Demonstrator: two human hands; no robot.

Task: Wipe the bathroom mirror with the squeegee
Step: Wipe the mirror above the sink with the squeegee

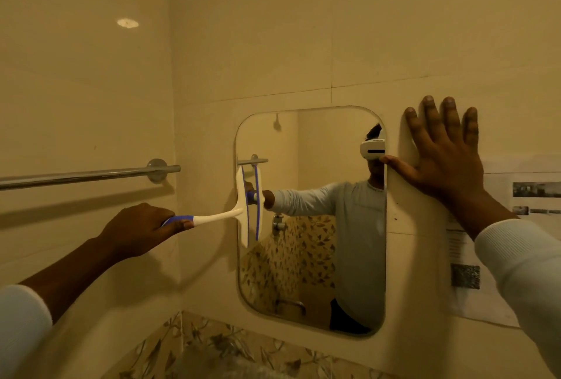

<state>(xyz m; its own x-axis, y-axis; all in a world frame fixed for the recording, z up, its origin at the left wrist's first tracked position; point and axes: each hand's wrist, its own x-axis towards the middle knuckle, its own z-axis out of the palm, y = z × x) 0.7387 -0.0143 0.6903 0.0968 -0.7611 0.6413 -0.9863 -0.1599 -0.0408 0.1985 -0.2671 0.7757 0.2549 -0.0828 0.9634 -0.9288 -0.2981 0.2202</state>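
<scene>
Gripping: the left hand (142, 228) is clenched around the blue end of the squeegee (235, 213) handle, knuckles up, fingers curled under.
Left arm: stretched forward from the near left corner, forearm bare, white sleeve (21, 327) pushed back toward the elbow.
Squeegee: white handle running right from the fist to a white blade with a blue strip; the blade stands upright and lies against the left edge of the mirror (312, 227), about mid-height.
Mirror: rounded rectangle fixed to the far tiled wall (303, 45), showing the reflected arm and squeegee.
Right hand: the right hand (440, 160) is open and flat on the wall just right of the mirror, four fingers spread and pointing up, thumb reaching left to the mirror's right edge; it holds nothing.
Right arm: rising from the near right corner, white sleeve down to the wrist.
Towel rail: a metal bar (88, 175) on the left wall, above the left hand.
Paper: a printed sheet (491, 257) stuck to the wall right of the mirror.
</scene>
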